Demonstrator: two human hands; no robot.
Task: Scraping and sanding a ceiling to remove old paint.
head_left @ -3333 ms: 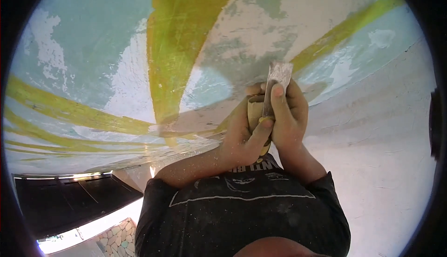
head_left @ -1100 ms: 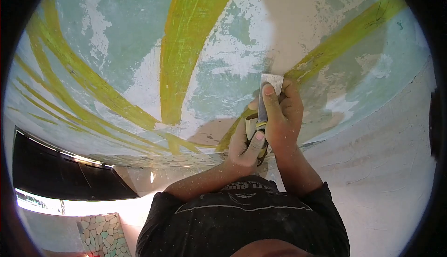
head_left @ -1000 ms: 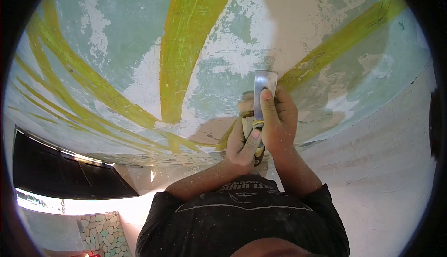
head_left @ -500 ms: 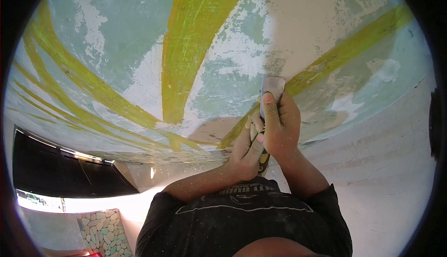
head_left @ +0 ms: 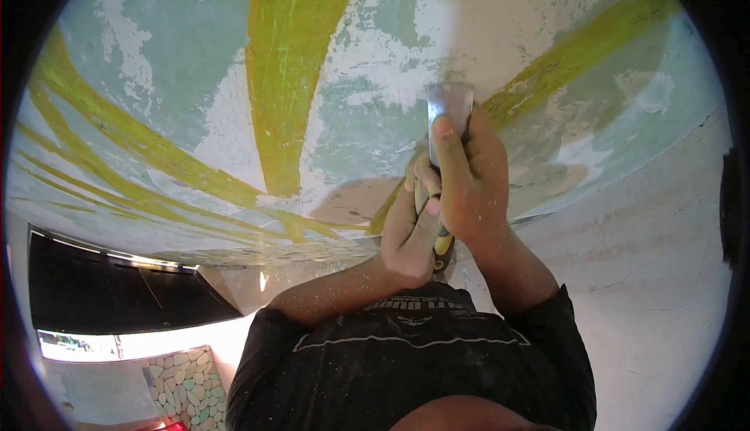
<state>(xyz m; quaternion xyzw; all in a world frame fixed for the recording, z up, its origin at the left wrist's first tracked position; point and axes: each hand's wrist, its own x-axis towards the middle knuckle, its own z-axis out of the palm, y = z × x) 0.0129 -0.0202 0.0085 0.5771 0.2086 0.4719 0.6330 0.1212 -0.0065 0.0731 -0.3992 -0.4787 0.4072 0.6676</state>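
In the head view, the scraper is held up in front of the person's chest, its blade (head_left: 451, 99) pointing away and its front edge seemingly against the painted wall (head_left: 367, 138), just beside the lower end of the slanting yellow band (head_left: 578, 56). Both hands are closed on it. The right hand (head_left: 478, 189) presses its thumb along the blade, its fingers curled behind; the left hand (head_left: 408, 232) wraps the tool lower down, near the handle (head_left: 444, 243) (what else its palm may hide, I cannot tell).

The step in hand looks to be scraping paint loose, since ragged pale patches break up the green around the blade. The next move likely calls for a low blade angle and firm, even thumb pressure, so that the corners don't gouge.

The blade is flat, silvery and slightly flared, with a dull, dusty tip; the handle shows yellow and black.
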